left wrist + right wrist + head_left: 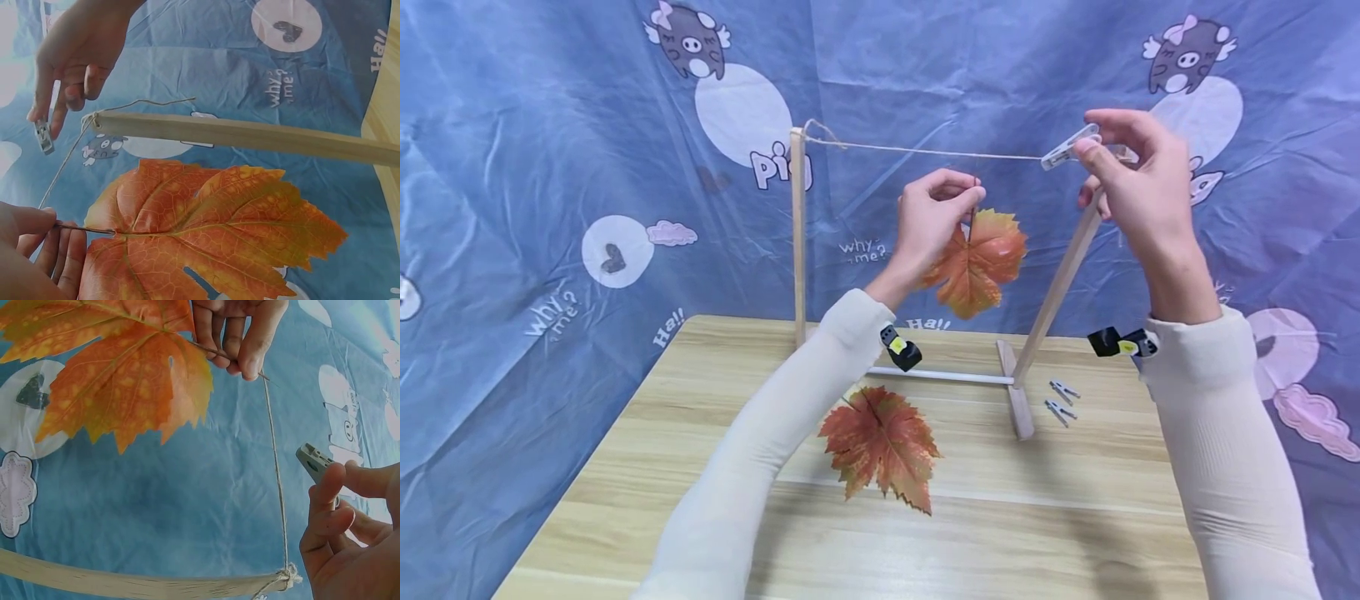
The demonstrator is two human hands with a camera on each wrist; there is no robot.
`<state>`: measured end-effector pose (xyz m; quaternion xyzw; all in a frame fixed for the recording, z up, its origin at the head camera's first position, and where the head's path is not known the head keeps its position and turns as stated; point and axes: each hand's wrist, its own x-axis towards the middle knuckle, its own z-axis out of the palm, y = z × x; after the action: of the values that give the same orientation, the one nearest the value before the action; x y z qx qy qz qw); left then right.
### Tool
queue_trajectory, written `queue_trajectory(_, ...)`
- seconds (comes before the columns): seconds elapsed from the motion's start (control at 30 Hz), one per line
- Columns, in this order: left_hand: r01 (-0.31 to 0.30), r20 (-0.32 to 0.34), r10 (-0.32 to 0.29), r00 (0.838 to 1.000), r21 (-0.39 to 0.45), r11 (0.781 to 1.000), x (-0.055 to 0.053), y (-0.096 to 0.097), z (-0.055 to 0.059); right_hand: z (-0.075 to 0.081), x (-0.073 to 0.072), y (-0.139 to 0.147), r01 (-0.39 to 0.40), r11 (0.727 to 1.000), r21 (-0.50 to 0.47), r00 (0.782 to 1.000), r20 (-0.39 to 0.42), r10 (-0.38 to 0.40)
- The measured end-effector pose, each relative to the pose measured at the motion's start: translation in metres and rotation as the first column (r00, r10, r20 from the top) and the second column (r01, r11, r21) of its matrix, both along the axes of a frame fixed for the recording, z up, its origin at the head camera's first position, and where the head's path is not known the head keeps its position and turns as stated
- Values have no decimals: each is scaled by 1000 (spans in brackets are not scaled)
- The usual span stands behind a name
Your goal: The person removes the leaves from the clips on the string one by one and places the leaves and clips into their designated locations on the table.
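Note:
My left hand pinches the dark stem of an orange maple leaf, which hangs blade down just below the string. In the right wrist view the stem tip overlaps the string. My right hand holds a grey clothespin between thumb and fingers, near the string's right end. The clothespin points toward the left hand in the right wrist view. A second, redder maple leaf lies on the table, partly behind the left sleeve.
The string runs between two wooden posts, the left post and the right post, joined low by a white rod. Two more clothespins lie on the table right of the stand's foot. A blue patterned cloth hangs behind.

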<state>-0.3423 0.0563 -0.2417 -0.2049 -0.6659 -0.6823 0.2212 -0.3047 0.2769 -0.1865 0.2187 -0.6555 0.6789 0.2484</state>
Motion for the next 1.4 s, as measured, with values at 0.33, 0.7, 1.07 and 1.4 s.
queue_trajectory(0.33, 22, 16, -23, 1000, 59, 998, 14, -21, -7, -17, 20, -5, 4, 1000, 17, 1000, 0, -4)
queue_trajectory(0.7, 58, 64, -63, 996, 86, 995, 32, -43, -23, -40, 48, -8, 95, 990, 107, 994, 48, -101)
queue_trajectory(1.07, 123, 119, -137, 983, 118, 985, 44, -58, -37, -61, 66, -1, 208, 945, 253, 973, 49, -227)
queue_trajectory(1.4, 158, 140, -181, 973, 158, 975, 49, -69, -50, -90, 73, 11, 245, 917, 315, 957, 73, -281)
